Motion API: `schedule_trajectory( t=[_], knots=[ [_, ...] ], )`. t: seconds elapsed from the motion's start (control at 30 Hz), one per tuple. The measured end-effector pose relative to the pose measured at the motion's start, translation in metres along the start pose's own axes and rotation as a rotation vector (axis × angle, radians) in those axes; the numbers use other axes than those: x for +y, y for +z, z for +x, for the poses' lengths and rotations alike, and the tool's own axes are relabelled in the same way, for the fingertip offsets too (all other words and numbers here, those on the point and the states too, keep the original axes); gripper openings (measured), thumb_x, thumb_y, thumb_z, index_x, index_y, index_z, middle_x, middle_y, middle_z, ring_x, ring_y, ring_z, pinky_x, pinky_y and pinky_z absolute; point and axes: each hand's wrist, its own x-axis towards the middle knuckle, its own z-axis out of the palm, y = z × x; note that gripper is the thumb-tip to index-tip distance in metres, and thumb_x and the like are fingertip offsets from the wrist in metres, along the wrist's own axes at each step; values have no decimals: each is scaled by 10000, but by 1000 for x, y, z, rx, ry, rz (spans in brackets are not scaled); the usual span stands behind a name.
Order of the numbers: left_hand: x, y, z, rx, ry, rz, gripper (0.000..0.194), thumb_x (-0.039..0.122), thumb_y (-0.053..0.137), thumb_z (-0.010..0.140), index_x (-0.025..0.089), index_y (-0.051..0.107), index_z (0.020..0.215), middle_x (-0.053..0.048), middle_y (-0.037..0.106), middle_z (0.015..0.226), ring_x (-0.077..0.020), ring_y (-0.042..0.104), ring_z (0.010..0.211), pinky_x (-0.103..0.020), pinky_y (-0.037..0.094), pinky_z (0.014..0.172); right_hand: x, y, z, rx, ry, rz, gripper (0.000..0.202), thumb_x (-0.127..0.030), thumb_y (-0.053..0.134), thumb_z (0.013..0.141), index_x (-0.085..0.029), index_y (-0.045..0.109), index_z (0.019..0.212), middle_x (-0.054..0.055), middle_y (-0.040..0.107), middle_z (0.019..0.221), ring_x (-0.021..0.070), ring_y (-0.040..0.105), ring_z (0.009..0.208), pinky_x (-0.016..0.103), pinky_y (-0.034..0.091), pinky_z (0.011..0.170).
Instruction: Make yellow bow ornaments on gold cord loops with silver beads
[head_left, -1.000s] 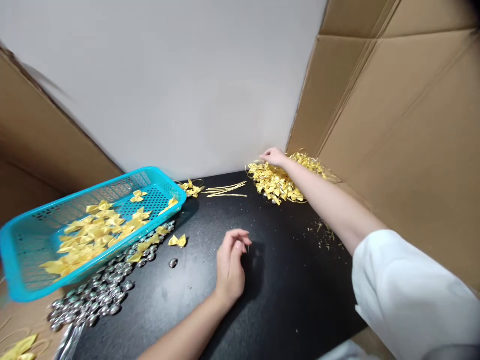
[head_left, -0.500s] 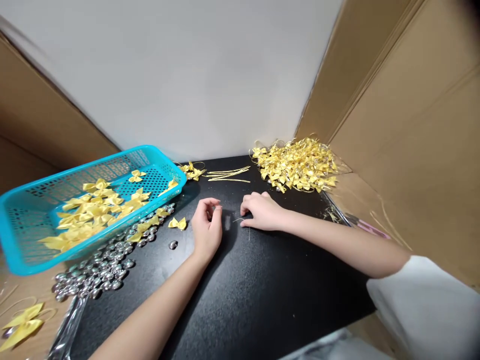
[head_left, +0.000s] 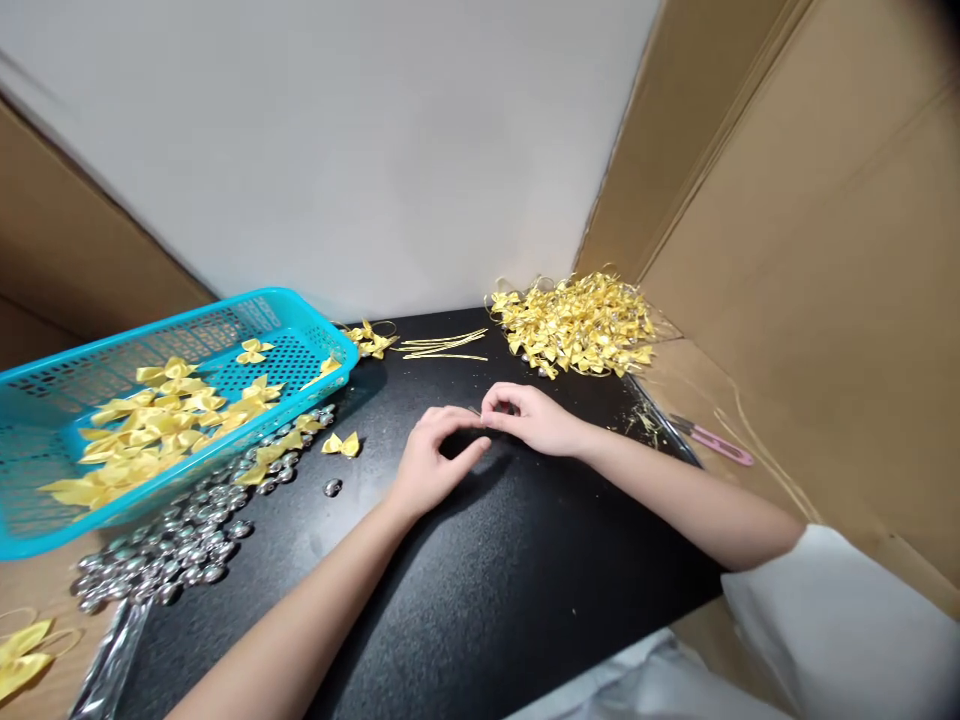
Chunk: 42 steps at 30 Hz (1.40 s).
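Over the black tabletop [head_left: 480,580], my two hands meet at the fingertips. My right hand [head_left: 534,420] is closed in a pinch; a thin pale thread showed at these fingertips a moment earlier, and now it is almost wholly hidden. My left hand [head_left: 439,455] has its fingers stretched towards the right fingertips, thumb held apart below. Left of my left hand lie a single yellow ribbon bow [head_left: 341,445] and a single shiny silver bead [head_left: 332,487], both untouched.
A turquoise basket [head_left: 330,365] of yellow bows stands left, beside many silver beads [head_left: 187,545]. Yellow cords [head_left: 442,345] lie at the back, near a heap of corded bows [head_left: 577,325]. A pink-handled cutter [head_left: 720,442] lies right. Cardboard [head_left: 787,250] encloses the sides.
My left hand has moved right, its fingers uncurling to meet my right fingertips. My right hand stays pinched, and the thread ends no longer show. The view has shifted slightly.
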Motion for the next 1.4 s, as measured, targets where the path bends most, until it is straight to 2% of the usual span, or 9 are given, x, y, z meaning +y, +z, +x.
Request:
schedule_trajectory(
  t=[0.2,0.47,0.63,0.73,0.8,0.93,1.03,1.17,1.4],
  knots=[
    [9,14,-1,-107,35,-75,114,320,676,824,264,775,812,-51,770,865,-234,650,865,-394,464,852,7,0,-20,51,18,516,217,-362,668,812,-168,586,762,-38,532,707,117,460,673,266,377,676],
    [19,20,-6,-220,-44,-184,119,308,693,793,212,753,757,-53,763,880,-215,658,905,-364,443,903,9,7,-34,132,133,723,356,-478,742,679,-159,600,745,-24,558,694,117,485,655,273,400,665],
    [25,21,-7,-242,-214,-159,198,371,692,767,180,740,742,-61,737,835,-214,641,842,-335,453,821,29,7,-40,437,184,656,239,-415,626,792,-186,579,846,-5,570,814,126,503,710,283,414,697],
    [32,17,-5,-349,-360,-139,273,423,690,751,155,738,740,-60,724,775,-197,614,751,-309,436,739,35,1,-52,604,190,576,216,-336,640,801,-207,592,968,14,595,967,133,517,774,295,421,749],
    [36,13,-2,-472,-443,-175,315,451,692,746,140,733,733,-53,718,760,-174,590,711,-284,418,698,33,-2,-64,549,85,437,273,-259,713,755,-204,636,1011,35,628,1049,153,553,857,316,433,809],
    [41,5,2,-705,-562,-276,355,480,712,728,125,720,724,-8,651,663,-122,499,629,-239,349,621,23,1,-82,165,-346,118,276,-195,744,788,-179,696,1059,82,688,1136,193,597,1079,369,424,978],
    [42,2,3,-840,-593,-314,344,468,716,731,125,714,722,21,587,621,-101,427,599,-225,295,587,23,11,-85,120,-498,110,108,-178,721,826,-172,740,933,82,729,1079,161,652,985,324,470,928],
    [45,1,4,-923,-599,-303,313,448,719,723,135,710,712,16,594,662,-113,431,644,-225,307,622,32,22,-86,208,-518,183,39,-158,739,807,-165,743,845,61,763,926,143,685,875,296,492,885],
    [50,2,4,-963,-617,-238,322,475,697,723,153,708,699,11,605,688,-142,455,706,-233,329,682,35,27,-90,159,-382,451,74,-122,760,763,-155,695,752,33,716,819,134,658,834,291,497,880]
  ],
)
